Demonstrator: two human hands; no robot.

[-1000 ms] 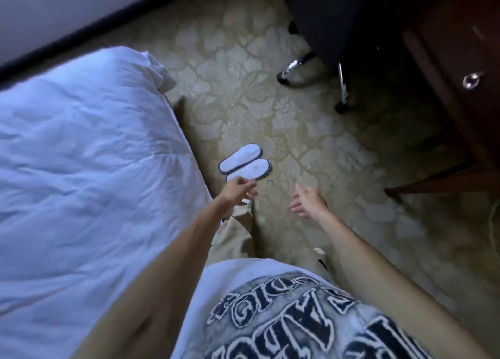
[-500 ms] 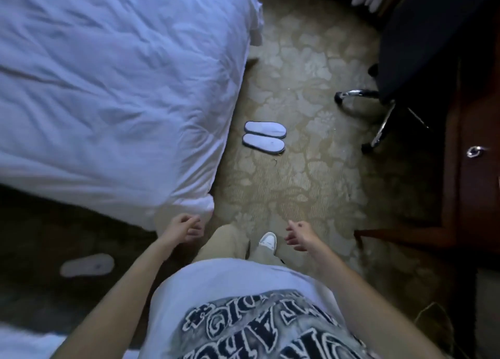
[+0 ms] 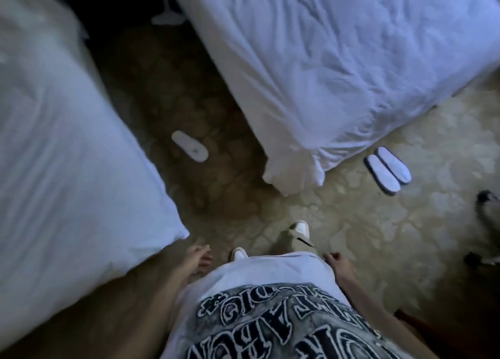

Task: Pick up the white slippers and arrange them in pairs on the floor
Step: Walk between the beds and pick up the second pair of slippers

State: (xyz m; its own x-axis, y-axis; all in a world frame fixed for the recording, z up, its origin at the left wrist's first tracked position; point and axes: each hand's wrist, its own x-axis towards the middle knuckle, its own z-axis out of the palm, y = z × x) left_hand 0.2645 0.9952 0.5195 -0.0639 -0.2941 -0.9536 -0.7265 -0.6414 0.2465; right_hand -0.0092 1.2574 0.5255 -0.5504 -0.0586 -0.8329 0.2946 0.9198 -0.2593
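Two white slippers [image 3: 387, 170] lie side by side as a pair on the patterned carpet, just beside the corner of the right bed. A single white slipper [image 3: 190, 145] lies sole up in the dark aisle between the two beds. Another white slipper [image 3: 167, 19] shows faintly at the far end of that aisle. My left hand [image 3: 198, 258] hangs low by my hip, fingers loosely apart and holding nothing. My right hand [image 3: 335, 261] is at my other side, fingers curled with nothing in them.
A white-covered bed [image 3: 67, 169] fills the left; a second bed [image 3: 324, 61] fills the upper right, its duvet corner hanging to the floor. Dark chair legs [image 3: 487, 204] stand at the right edge. My white shoes [image 3: 301, 228] stand on the carpet.
My view has swung left: the paired slippers slid to the right, the aisle between the beds came to the centre, and both hands dropped back beside my hips.
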